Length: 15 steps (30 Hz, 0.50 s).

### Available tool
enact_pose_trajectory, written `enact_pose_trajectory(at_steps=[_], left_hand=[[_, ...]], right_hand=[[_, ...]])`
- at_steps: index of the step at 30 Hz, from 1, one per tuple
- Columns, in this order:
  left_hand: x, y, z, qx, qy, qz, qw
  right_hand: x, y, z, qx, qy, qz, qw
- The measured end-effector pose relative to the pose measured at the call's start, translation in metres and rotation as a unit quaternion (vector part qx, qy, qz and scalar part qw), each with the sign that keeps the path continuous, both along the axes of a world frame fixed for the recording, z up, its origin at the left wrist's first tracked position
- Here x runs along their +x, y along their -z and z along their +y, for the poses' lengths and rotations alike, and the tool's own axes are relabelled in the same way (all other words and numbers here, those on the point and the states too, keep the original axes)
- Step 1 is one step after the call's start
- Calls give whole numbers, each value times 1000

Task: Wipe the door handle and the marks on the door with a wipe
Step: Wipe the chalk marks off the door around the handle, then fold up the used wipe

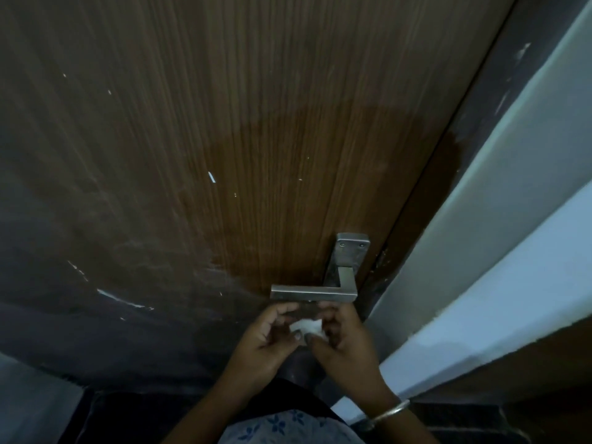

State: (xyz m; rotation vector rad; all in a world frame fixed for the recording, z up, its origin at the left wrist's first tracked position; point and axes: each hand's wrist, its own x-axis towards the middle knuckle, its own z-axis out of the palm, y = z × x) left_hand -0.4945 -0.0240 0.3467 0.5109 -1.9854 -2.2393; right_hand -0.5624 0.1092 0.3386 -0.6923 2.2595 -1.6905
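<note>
One door [224,139] carries several white marks [211,177], up and left of your hands. One handle [312,292], its long axis level, sits just above both; your right hand [344,341] is nearer its pivot. Your left hand [267,336] shares one small wipe [308,326], pinched between them.

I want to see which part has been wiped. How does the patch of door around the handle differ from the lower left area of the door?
The patch around the handle is a darker, richer brown with clear grain; the lower left area looks grey and hazy. The patch has few marks; the lower left area carries white streaks and scratches. Both are the same grained door surface.
</note>
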Motion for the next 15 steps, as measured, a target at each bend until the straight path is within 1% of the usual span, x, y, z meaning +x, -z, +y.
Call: enact_pose_trajectory(at_steps=[3,5,8,11,15], left_hand=[[-4,5,7,-32,57,14,998],[-3,8,10,-35,68,21,997],[1,10,8,-34,63,20,997],[4,11,6,-72,52,17,996],[10,9,10,-110,-17,28,993]], right_hand=[[10,-9,1,-28,-33,-22,999],[11,-10,5,-48,-34,-57,997],[11,-11,12,-66,-31,-98,993],[11,-9,15,-51,-29,-78,995],[10,-10,19,-36,-9,-65,997]])
